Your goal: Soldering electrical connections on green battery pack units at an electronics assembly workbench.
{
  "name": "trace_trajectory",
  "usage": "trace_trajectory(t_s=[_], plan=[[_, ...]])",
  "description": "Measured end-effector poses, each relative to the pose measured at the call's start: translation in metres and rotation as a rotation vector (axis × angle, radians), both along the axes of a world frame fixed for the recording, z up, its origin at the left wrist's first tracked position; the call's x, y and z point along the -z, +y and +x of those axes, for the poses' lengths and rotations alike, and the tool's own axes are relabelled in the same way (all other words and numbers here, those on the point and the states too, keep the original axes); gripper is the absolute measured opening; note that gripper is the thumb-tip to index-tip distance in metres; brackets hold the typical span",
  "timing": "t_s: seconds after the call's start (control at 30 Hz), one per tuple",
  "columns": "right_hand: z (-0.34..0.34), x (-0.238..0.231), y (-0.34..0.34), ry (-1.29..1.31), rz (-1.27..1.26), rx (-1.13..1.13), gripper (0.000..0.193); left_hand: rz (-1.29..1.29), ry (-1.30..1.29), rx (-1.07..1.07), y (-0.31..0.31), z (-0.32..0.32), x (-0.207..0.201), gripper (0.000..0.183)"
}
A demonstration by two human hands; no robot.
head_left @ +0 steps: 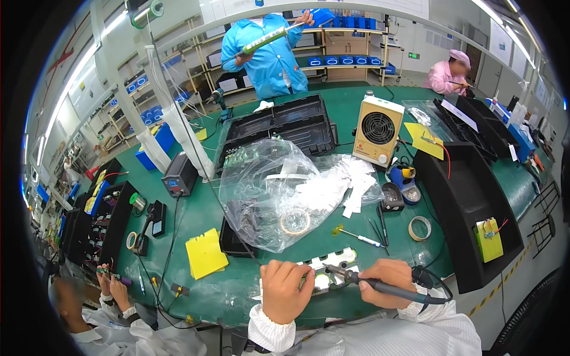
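A long strip-shaped pack of white, green-edged cells [342, 259] lies at the table's near edge, partly covered by both hands. My left hand [287, 291] rests over its left part with curled fingers. A thin solder wire [226, 214] runs down from an overhead spool [148, 14] into that hand; the pinch itself is hidden. In my right hand [387, 281] is a soldering iron [409, 293], held by its dark handle. Its tip points left, at the pack's top near my left thumb. Whether it touches cannot be told.
Beyond the pack lie a clear plastic bag [261, 196], yellow sheets [206, 253], a screwdriver [362, 239] and a tape roll [420, 228]. An ionizing fan [378, 132] stands behind; a black foam tray [469, 207] is to the right. Co-workers sit at left and far right; another stands opposite.
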State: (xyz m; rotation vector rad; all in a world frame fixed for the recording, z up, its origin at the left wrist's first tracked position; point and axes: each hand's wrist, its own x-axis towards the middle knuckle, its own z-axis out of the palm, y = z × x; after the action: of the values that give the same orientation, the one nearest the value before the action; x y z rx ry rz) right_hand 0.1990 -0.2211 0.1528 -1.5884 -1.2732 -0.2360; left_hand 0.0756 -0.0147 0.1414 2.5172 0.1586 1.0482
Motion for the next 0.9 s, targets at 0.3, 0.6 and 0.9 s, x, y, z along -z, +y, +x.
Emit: trace_trajectory(t_s=[0.3, 0.6, 0.9], plan=[[0.000, -0.004, 0.001, 0.011, -0.019, 0.003, 0.018, -0.010, -0.010, -0.114, 0.002, -0.014, -0.010, 0.012], [-0.003, -0.009, 0.001, -0.074, -0.049, -0.042, 0.018, 0.125, 0.012, -0.249, -0.002, -0.024, -0.012, 0.018], [-0.001, -0.006, -0.003, 0.088, -0.061, 0.014, 0.014, -0.007, -0.007, -0.112, -0.004, -0.019, -0.006, 0.018]])
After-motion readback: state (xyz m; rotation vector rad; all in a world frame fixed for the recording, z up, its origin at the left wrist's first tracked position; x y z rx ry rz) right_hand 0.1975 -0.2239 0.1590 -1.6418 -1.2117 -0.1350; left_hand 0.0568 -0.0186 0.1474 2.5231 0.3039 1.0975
